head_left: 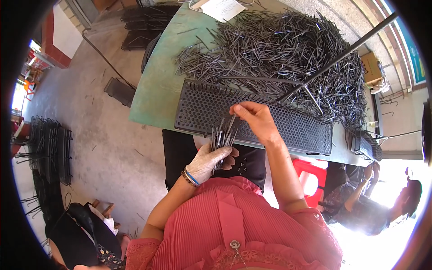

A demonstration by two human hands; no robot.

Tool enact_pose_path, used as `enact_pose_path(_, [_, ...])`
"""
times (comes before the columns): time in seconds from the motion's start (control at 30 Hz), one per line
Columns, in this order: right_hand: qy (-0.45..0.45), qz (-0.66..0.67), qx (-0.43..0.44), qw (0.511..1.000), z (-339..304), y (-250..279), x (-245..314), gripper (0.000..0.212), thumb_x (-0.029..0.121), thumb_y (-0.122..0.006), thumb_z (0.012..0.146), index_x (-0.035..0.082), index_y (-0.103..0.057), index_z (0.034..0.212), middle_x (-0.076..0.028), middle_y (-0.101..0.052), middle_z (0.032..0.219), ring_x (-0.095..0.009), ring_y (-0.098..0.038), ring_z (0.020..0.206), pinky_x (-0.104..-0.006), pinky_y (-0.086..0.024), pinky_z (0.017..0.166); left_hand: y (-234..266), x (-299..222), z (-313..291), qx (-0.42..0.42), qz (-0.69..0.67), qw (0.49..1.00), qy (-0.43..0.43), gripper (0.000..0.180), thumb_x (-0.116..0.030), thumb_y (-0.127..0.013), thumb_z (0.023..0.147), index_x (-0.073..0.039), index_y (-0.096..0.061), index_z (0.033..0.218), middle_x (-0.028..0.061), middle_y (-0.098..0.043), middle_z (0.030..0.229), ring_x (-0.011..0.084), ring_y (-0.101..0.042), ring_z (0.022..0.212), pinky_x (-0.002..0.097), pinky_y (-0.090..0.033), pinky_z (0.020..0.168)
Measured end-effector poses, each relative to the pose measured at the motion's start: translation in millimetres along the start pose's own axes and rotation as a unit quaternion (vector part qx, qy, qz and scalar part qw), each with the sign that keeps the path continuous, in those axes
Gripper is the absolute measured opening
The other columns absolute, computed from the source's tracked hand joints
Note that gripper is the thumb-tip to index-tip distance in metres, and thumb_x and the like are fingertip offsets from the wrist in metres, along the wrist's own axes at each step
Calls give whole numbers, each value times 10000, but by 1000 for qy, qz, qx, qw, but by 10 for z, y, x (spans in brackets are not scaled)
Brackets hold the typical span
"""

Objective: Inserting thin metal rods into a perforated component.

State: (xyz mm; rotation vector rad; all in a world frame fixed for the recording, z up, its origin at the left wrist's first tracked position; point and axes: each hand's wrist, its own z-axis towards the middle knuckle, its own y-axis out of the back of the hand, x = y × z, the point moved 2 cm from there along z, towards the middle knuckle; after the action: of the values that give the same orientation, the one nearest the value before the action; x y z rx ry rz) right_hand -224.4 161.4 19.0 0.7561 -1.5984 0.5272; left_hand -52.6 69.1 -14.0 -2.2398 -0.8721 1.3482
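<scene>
My left hand (205, 161), in a pale work glove, is closed around a bundle of thin dark sticks (222, 137) that stand roughly upright. Above the bundle, my bare right hand (260, 122) pinches the top end of one thin stick between thumb and fingers; its lower end meets the bundle. Just beyond both hands, a long black perforated rack (198, 109) lies along the table's near edge. Short sticks poke up along the rack's far edge. I cannot tell what the sticks are made of.
A large loose heap of dark sticks (270, 49) covers much of the green table (155, 92). A metal rod frame (355, 45) slants over it. Stacked black racks (51, 148) stand on the left floor. A red stool (310, 173) is below the table. Two other people sit nearby.
</scene>
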Motion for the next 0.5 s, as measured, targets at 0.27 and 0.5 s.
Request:
enact_pose_path(0.27, [222, -100, -175, 954, 219, 245, 235, 206, 106, -580, 961, -36, -648, 1093, -70, -709, 925, -122, -646, 881, -257, -496, 811, -40, 68, 30, 4, -20, 1000, 6, 359, -251, -618, 922, 10, -570, 1163, 109, -660, 974, 159, -643, 773, 293, -557, 687])
enact_pose_path(0.5, [249, -150, -179, 940, 358, 255, 93, 194, 90, -602, 932, 14, -663, 1099, -100, -722, 955, -181, -686, 896, -285, -511, 809, 2, 79, 42, -10, -25, 999, 23, 301, -207, -593, 931, -3, -554, 1149, 126, -670, 991, 176, -657, 785, 301, -567, 678])
